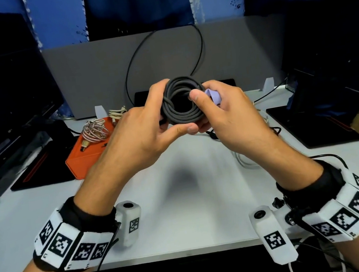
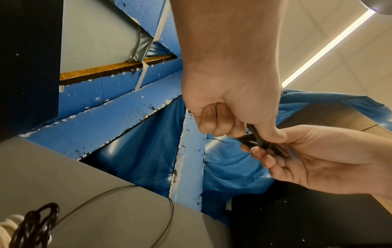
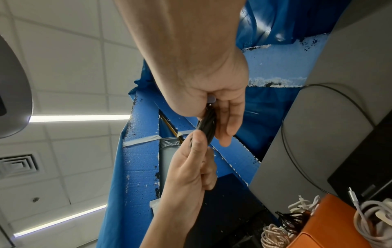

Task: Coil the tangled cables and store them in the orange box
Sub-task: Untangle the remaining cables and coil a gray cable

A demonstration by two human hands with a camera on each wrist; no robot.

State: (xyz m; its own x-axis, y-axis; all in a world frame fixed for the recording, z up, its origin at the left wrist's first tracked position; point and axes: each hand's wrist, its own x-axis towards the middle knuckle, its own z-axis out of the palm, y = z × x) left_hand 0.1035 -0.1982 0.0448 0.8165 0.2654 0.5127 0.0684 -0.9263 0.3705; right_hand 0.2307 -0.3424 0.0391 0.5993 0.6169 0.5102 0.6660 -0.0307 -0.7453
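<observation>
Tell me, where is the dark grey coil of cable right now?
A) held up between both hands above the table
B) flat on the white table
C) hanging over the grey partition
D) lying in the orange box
A: the left hand and the right hand both grip the dark grey coil, raised above the white table.

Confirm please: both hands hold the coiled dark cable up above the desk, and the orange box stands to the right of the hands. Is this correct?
One detail is wrong. In the head view the orange box stands to the left of the hands, not the right. The rest holds: the left hand and right hand hold the coiled dark cable above the desk.
</observation>
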